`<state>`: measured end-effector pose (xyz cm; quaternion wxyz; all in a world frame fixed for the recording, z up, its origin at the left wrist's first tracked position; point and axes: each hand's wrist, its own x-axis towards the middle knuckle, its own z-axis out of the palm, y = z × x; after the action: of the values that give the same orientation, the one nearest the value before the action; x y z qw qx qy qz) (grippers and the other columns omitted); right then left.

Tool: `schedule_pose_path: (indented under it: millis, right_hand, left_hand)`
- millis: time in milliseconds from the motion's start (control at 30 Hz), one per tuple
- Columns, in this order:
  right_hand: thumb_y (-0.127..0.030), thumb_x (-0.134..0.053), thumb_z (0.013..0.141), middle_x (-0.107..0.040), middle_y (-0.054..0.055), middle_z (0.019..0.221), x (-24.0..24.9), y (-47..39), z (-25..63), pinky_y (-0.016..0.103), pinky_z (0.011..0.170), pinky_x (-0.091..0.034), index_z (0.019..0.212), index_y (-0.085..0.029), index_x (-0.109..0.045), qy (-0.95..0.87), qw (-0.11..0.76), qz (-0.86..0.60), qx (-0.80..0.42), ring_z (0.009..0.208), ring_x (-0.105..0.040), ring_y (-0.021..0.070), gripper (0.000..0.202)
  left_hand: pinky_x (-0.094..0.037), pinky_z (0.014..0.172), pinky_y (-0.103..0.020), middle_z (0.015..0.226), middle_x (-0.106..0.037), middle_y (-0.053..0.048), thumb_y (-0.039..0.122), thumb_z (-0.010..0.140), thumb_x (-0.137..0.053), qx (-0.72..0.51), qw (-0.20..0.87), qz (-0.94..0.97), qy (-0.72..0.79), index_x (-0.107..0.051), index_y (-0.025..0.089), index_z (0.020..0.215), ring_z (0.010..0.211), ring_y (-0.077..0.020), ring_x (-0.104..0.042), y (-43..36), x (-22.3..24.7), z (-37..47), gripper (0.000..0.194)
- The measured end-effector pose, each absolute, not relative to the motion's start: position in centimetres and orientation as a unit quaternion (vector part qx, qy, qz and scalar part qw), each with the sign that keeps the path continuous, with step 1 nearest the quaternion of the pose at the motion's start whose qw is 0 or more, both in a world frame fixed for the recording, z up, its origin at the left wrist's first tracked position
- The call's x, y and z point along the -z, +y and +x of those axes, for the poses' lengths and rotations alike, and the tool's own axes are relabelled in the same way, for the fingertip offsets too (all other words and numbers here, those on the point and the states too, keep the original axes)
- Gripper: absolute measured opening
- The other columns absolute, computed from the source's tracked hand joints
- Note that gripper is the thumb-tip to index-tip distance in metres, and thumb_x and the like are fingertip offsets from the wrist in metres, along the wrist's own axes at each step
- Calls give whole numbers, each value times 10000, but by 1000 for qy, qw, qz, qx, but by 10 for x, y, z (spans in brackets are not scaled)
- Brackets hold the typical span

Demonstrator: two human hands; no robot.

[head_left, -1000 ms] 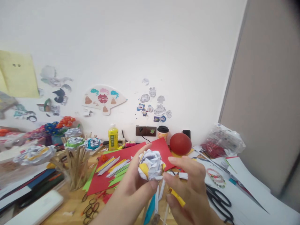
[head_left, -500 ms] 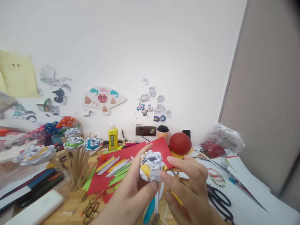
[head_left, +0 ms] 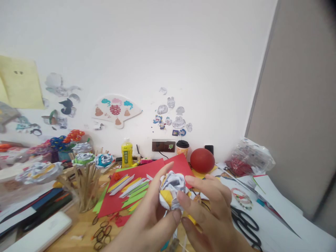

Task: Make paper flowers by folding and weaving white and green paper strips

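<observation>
Paper flower (head_left: 173, 185), pinched in left hand (head_left: 152, 218), has shifted slightly right and nearer, apparently giving spread right hand (head_left: 212, 206) working access.

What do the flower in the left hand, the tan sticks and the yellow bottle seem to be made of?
Flower: probably matte paper, given its creased folds and thin edges.
Sticks: likely wood or bamboo, dull, from their tan color and straight form.
Yellow bottle: probably smooth plastic, judging by its drink-bottle shape and printed label.
</observation>
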<state>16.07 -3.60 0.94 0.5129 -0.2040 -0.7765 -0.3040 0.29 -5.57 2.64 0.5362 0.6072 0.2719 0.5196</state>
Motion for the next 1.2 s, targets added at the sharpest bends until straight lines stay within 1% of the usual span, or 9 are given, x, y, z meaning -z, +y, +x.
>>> schedule_pose_path:
  millis: [133, 300, 433, 600, 667, 867, 933, 1067, 1200]
  right_hand:
    - [-91, -487, 730, -444, 56, 1164, -10, -37, 164, 412, 912, -343, 1041, -246, -561, -777, 516, -214, 290, 999, -457, 203, 355]
    - [-102, -462, 734, -443, 79, 1171, -12, -38, 163, 404, 911, -344, 1056, -210, -541, -782, 511, -209, 287, 1034, -445, 211, 348]
    - [-79, -466, 720, -457, 59, 1157, -11, -36, 162, 394, 914, -338, 1030, -235, -554, -768, 534, -192, 297, 992, -474, 191, 359]
    - [-128, -467, 731, -421, 93, 1202, -12, -40, 166, 405, 895, -351, 1136, -188, -474, -784, 516, -231, 257, 1086, -429, 238, 409]
    - [-134, -474, 728, -414, 92, 1212, -13, -40, 167, 405, 898, -343, 1133, -192, -482, -788, 508, -231, 259, 1095, -418, 243, 409]
    - [-94, -466, 700, -435, 64, 1185, -14, -40, 166, 395, 908, -327, 1018, -226, -569, -798, 505, -211, 253, 1059, -445, 221, 359]
    - [-103, -464, 706, -428, 62, 1203, -13, -39, 167, 404, 902, -335, 1048, -234, -552, -799, 506, -220, 241, 1072, -436, 230, 376]
    - [-141, -474, 724, -400, 89, 1248, -10, -37, 166, 436, 906, -335, 1161, -210, -468, -804, 499, -219, 239, 1094, -420, 251, 443]
    - [-98, -477, 728, -432, 79, 1218, -8, -34, 164, 427, 931, -322, 1133, -208, -489, -802, 496, -191, 272, 1067, -432, 219, 419]
  left_hand:
    - [-367, 951, -359, 1190, -538, -87, 244, 755, -564, -530, 540, 602, 257, -314, 262, 1317, 1156, -243, -433, -57, -29, 4, 615]
    - [-368, 952, -365, 1185, -544, -92, 233, 745, -577, -531, 549, 596, 247, -307, 259, 1323, 1144, -247, -447, -59, -30, 4, 639]
    - [-362, 958, -350, 1227, -514, -84, 233, 753, -573, -517, 568, 584, 263, -231, 274, 1348, 1160, -238, -434, -60, -32, 0, 687]
    - [-398, 904, -354, 1208, -522, -85, 260, 690, -651, -498, 616, 567, 227, -175, 304, 1353, 1097, -242, -486, -57, -30, -1, 818]
    - [-407, 885, -357, 1170, -543, -86, 262, 657, -683, -498, 623, 568, 202, -170, 313, 1349, 1052, -238, -517, -55, -29, 0, 862]
    - [-441, 800, -286, 1057, -589, -65, 202, 645, -694, -518, 588, 565, 259, -282, 295, 1303, 923, -193, -571, -55, -33, 0, 782]
    - [-444, 780, -272, 1012, -601, -53, 195, 648, -690, -522, 577, 564, 278, -305, 284, 1292, 886, -180, -575, -55, -34, -1, 756]
    - [-450, 758, -275, 974, -608, -43, 197, 631, -701, -522, 582, 556, 283, -283, 286, 1305, 872, -185, -573, -56, -35, 0, 798]
    - [-451, 758, -268, 990, -612, -47, 169, 623, -702, -524, 583, 540, 306, -349, 270, 1271, 885, -189, -574, -57, -38, -1, 745]
